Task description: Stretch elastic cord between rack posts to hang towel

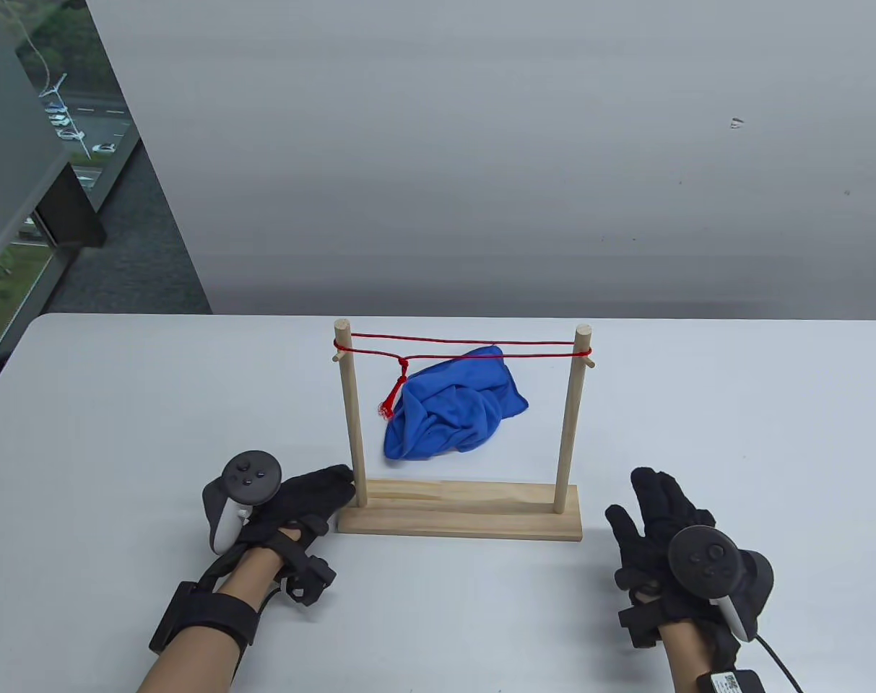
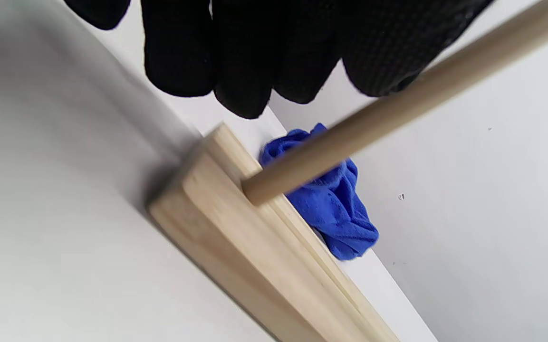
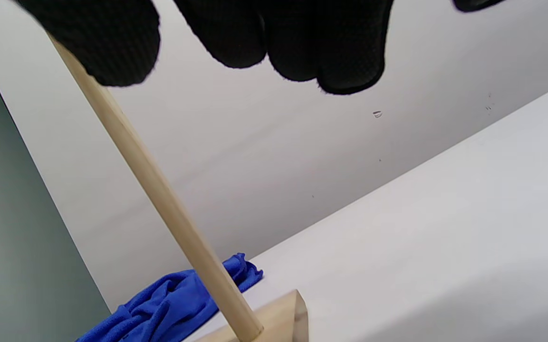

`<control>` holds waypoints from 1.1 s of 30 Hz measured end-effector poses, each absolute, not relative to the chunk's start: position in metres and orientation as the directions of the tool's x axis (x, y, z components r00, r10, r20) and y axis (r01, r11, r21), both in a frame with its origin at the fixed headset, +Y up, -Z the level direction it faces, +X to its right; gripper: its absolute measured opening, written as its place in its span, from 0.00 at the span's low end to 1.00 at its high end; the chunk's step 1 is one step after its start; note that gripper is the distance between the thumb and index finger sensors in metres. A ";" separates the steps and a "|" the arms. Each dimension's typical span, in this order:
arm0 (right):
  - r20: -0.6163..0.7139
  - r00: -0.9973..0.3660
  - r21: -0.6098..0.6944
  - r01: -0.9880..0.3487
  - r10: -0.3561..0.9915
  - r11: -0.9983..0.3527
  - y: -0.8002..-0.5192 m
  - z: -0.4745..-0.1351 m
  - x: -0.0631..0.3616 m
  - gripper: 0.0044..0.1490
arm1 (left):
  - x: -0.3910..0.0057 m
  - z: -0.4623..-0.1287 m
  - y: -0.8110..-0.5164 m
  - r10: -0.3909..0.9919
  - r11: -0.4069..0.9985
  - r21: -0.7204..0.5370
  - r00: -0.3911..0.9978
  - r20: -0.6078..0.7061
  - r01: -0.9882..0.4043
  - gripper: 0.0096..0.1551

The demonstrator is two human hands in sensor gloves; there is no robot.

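A wooden rack [image 1: 459, 514] stands on the white table with two upright posts [image 1: 352, 419] [image 1: 570, 419]. A red elastic cord [image 1: 466, 345] runs doubled between the post tops, with a knot and tassel [image 1: 394, 393] hanging near the left post. A crumpled blue towel [image 1: 456, 408] lies on the table behind the rack; it also shows in the left wrist view [image 2: 335, 204] and the right wrist view [image 3: 169, 304]. My left hand [image 1: 304, 502] lies at the base's left end, fingertips next to the left post [image 2: 397, 109]. My right hand [image 1: 661, 516] is open and empty, right of the base.
A grey wall rises behind the table [image 1: 120, 404]. A window lies beyond the table's far left corner [image 1: 40, 180]. The rack base [image 2: 254, 247] takes the table's near middle.
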State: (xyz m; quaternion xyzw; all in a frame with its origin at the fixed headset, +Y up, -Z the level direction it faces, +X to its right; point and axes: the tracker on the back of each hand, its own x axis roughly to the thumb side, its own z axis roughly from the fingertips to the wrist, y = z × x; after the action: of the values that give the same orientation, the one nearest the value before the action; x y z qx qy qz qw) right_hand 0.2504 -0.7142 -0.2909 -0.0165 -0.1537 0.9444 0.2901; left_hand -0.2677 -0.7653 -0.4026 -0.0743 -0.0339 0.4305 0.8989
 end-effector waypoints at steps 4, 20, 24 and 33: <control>0.037 -0.826 -0.250 -0.553 0.563 -0.795 -0.726 -0.291 0.249 0.46 | -0.278 -0.423 -0.755 0.783 0.616 -0.153 0.622 0.009 -0.773 0.26; 0.019 -0.842 -0.339 -0.512 0.539 -0.789 -0.718 -0.290 0.260 0.47 | -0.203 -0.524 -0.730 0.519 0.836 -0.413 0.764 0.383 -0.362 0.53; 0.007 -0.841 -0.320 -0.514 0.540 -0.796 -0.722 -0.292 0.260 0.47 | -0.185 -0.537 -0.734 0.465 0.857 -0.444 0.765 0.445 -0.263 0.56; 0.002 -0.856 -0.297 -0.494 0.517 -0.817 -0.726 -0.298 0.255 0.46 | -0.162 -0.557 -0.738 0.411 0.875 -0.455 0.753 0.515 -0.166 0.63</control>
State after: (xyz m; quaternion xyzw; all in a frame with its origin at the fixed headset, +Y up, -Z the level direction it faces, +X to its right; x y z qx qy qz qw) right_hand 0.2545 -0.7262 -0.2977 -0.0394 -0.1451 0.9524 0.2653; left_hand -0.1622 -0.7377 -0.5567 -0.1942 -0.3144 0.1576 0.9158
